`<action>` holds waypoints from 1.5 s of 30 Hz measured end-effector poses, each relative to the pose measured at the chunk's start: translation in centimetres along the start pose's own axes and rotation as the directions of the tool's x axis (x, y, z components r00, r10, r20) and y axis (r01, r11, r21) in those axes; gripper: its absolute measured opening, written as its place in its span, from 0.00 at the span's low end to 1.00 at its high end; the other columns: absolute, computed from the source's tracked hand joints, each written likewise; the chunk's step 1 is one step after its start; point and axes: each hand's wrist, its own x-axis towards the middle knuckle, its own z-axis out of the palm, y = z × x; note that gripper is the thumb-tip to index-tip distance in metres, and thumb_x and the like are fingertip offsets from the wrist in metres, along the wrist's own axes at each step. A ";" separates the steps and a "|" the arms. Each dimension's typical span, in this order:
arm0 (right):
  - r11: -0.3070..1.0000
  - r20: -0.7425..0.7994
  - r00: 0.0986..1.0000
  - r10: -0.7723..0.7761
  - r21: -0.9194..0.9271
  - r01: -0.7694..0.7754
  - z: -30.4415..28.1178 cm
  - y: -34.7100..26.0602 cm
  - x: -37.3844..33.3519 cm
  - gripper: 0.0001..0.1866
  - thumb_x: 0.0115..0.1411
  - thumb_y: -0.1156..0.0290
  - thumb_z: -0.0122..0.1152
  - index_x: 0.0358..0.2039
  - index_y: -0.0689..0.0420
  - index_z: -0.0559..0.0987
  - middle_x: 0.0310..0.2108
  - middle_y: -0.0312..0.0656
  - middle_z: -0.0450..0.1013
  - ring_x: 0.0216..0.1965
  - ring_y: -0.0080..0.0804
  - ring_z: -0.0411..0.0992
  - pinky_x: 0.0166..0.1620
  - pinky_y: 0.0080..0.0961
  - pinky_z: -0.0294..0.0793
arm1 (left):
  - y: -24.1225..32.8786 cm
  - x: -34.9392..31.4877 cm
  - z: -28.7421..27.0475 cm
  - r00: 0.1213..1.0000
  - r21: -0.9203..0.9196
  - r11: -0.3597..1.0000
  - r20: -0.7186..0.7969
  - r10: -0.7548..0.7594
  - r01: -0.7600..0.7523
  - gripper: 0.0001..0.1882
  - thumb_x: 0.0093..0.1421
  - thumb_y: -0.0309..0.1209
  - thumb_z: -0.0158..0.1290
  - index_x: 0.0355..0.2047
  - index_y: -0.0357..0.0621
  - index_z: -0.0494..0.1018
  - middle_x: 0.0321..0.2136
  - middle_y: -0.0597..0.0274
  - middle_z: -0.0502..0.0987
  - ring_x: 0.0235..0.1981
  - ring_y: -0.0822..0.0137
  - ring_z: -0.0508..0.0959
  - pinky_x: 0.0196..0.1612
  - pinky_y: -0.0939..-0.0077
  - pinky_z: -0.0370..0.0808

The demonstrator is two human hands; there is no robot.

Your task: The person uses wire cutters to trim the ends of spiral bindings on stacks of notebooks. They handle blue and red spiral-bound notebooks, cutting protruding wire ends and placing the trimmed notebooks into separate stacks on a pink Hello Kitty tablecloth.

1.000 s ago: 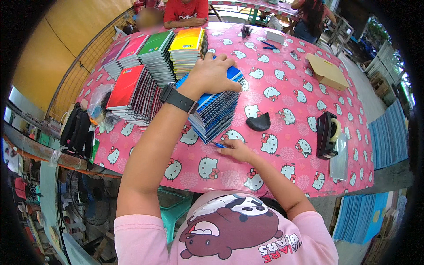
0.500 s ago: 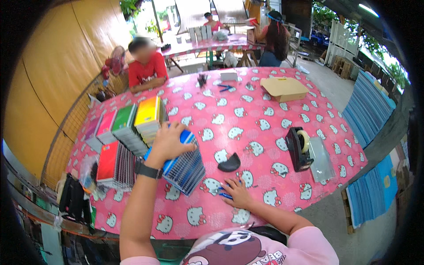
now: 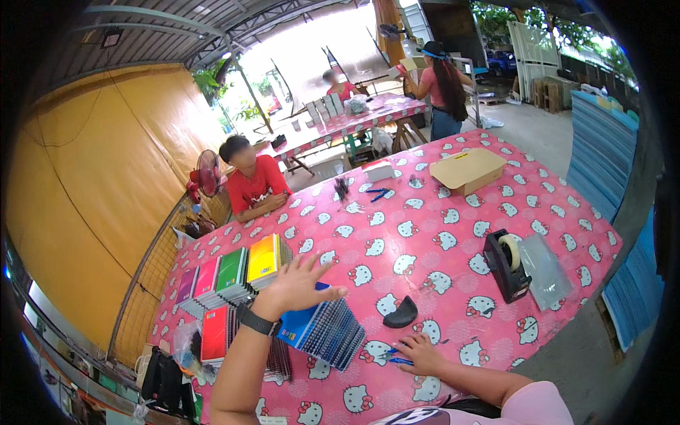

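meanwhile left hand [image 3: 297, 283] splayed wide over blue notebooks [image 3: 322, 329]; right hand [image 3: 419, 352] flat, touching blue pen [image 3: 397, 356].

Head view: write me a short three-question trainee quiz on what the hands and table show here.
1. True or false: the left hand is spread open above the fanned blue notebook stack.
2. What does the right hand rest on? A) blue pen B) cardboard box C) tape dispenser
3. What small black thing lies between the blue stack and the dispenser?

Key: 1 true; 2 A; 3 a black curved piece.
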 end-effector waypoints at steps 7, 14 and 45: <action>0.999 -0.050 0.998 0.049 0.011 -0.049 1.9 1.6 -0.4 0.32 0.51 0.49 0.59 0.55 0.51 0.69 0.50 0.45 0.66 0.54 0.45 0.61 0.58 0.48 0.52 | 12.1 -1.8 -14.3 0.509 0.105 0.602 -0.432 0.745 -0.792 0.22 0.55 0.36 0.55 0.51 0.46 0.71 0.48 0.57 0.73 0.52 0.59 0.71 0.53 0.66 0.67; 1.000 0.051 0.999 0.005 0.012 -0.006 0.2 -0.4 0.5 0.35 0.49 0.52 0.61 0.57 0.50 0.67 0.52 0.45 0.65 0.54 0.44 0.60 0.58 0.47 0.53 | 17.2 -3.2 -10.7 -0.422 0.640 0.391 -0.749 0.510 -0.662 0.07 0.50 0.28 0.58 0.30 0.54 0.80 0.27 0.66 0.80 0.27 0.73 0.79 0.29 0.79 0.75; 1.000 -0.019 1.000 0.014 -0.023 -0.015 0.3 -0.1 0.1 0.34 0.49 0.51 0.61 0.56 0.50 0.68 0.51 0.45 0.65 0.54 0.44 0.60 0.58 0.47 0.52 | 22.6 -6.3 -5.3 0.172 -0.368 -0.863 -0.929 0.328 -0.346 0.21 0.57 0.40 0.57 0.36 0.28 0.78 0.37 0.47 0.76 0.40 0.56 0.74 0.42 0.65 0.72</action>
